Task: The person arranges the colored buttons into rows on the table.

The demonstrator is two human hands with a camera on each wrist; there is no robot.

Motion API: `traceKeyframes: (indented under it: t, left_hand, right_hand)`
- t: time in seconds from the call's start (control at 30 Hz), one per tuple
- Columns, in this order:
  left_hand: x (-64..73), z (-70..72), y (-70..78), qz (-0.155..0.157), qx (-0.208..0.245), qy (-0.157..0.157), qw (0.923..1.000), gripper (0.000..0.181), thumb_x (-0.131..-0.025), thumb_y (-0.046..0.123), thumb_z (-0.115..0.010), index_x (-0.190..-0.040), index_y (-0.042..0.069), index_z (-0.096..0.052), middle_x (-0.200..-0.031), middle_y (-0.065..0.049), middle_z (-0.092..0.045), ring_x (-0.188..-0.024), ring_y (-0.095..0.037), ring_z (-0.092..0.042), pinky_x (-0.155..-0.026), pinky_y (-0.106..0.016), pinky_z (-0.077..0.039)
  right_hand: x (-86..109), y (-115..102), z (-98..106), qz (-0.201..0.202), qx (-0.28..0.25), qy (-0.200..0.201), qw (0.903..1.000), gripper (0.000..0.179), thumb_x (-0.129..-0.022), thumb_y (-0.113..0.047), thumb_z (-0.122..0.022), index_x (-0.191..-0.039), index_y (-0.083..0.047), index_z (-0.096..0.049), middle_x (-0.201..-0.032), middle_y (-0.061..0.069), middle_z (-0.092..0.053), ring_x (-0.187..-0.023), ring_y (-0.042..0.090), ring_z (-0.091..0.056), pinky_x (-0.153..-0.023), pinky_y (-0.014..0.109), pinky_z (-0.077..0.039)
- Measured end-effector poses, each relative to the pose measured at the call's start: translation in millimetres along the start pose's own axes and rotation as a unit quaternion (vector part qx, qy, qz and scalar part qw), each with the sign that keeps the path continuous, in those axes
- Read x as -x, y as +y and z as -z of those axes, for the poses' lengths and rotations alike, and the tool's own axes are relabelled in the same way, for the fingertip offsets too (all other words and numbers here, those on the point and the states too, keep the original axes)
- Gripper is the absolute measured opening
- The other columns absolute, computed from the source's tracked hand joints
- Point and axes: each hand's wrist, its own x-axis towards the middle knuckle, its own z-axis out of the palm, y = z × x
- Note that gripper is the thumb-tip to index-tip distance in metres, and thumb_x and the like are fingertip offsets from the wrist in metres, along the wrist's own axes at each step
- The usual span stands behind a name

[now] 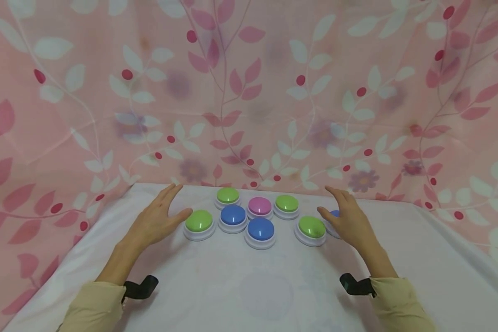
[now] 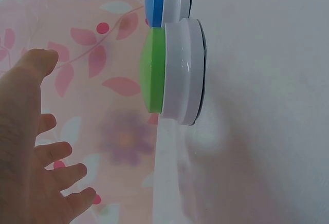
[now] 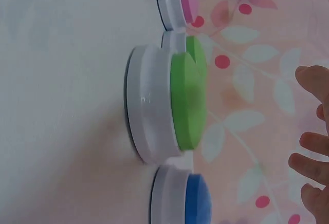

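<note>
Several round push buttons with white bases stand in a loose cluster on the white cloth. My left hand (image 1: 155, 221) hovers at the left of the cluster, fingers extended and thumb toward the leftmost green button (image 1: 199, 221); the left wrist view shows that button (image 2: 152, 72) apart from the fingers. Over at the right, my right hand (image 1: 350, 219) is held above a blue button (image 1: 335, 226), partly covering it in the head view. Its thumb points toward the right green button (image 1: 312, 227). Both hands hold nothing.
Between the hands are two blue buttons (image 1: 261, 229), a pink button (image 1: 259, 206) and two more green buttons (image 1: 287, 203) at the back. A pink leaf-patterned curtain (image 1: 249, 92) hangs behind the table (image 1: 232, 286). Black wrist cameras (image 1: 141, 288) sit at both sleeves.
</note>
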Motion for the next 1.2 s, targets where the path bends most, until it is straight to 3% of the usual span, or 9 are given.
traceKeyframes:
  t: [0.17, 0.33, 0.67, 0.93, 1.2]
  left_hand:
    - [-0.2, 0.6, -0.9, 0.005, 0.007, -0.005, 1.0000, 0.092, -0.091, 0.072, -0.045, -0.160, 0.021, -0.013, -0.164, -0.018, -0.013, -0.145, -0.047, -0.022, -0.110, -0.070, -0.022]
    - [0.1, 2.6, -2.7, 0.010, 0.012, -0.006, 0.9999, 0.090, -0.092, 0.068, -0.049, -0.160, 0.021, -0.013, -0.164, -0.018, -0.014, -0.144, -0.049, -0.023, -0.109, -0.071, -0.023]
    - [-0.8, 0.3, -3.4, -0.008, 0.029, -0.008, 0.9995, 0.086, -0.093, 0.062, -0.054, -0.160, 0.023, -0.017, -0.163, -0.016, -0.017, -0.145, -0.047, -0.024, -0.109, -0.072, -0.023]
    - [-0.9, 0.2, -1.8, -0.012, 0.033, -0.012, 0.9993, 0.085, -0.092, 0.061, -0.056, -0.159, 0.023, -0.019, -0.163, -0.015, -0.019, -0.145, -0.046, -0.023, -0.108, -0.072, -0.023]
    - [-2.3, -12.2, -2.6, -0.031, 0.046, -0.020, 0.9983, 0.084, -0.091, 0.054, -0.063, -0.157, 0.019, -0.026, -0.162, -0.015, -0.024, -0.146, -0.042, -0.025, -0.111, -0.067, -0.026]
  right_hand:
    - [-11.5, -24.8, -20.4, 0.020, -0.018, -0.017, 0.9995, 0.066, -0.093, -0.029, -0.069, -0.149, -0.009, -0.039, -0.143, 0.021, -0.043, -0.128, 0.043, -0.047, -0.099, 0.063, -0.043]
    - [-23.8, -52.8, -35.3, 0.021, -0.025, -0.047, 0.9984, 0.069, -0.093, -0.034, -0.069, -0.151, -0.013, -0.039, -0.147, 0.019, -0.043, -0.133, 0.041, -0.045, -0.101, 0.061, -0.044]
    - [-34.7, -107.6, -66.1, 0.026, -0.050, -0.094, 0.9940, 0.069, -0.091, -0.037, -0.071, -0.150, -0.021, -0.041, -0.149, 0.010, -0.043, -0.137, 0.034, -0.042, -0.103, 0.058, -0.043]
    - [-38.1, -139.5, -90.9, 0.079, -0.063, -0.100, 0.9898, 0.067, -0.089, -0.036, -0.073, -0.147, -0.017, -0.045, -0.147, 0.009, -0.048, -0.140, 0.035, -0.041, -0.117, 0.053, -0.026]
    - [-33.9, -161.9, -114.8, 0.099, -0.064, -0.130, 0.9845, 0.067, -0.090, -0.037, -0.072, -0.148, -0.016, -0.045, -0.144, 0.009, -0.049, -0.130, 0.029, -0.050, -0.102, 0.047, -0.049]
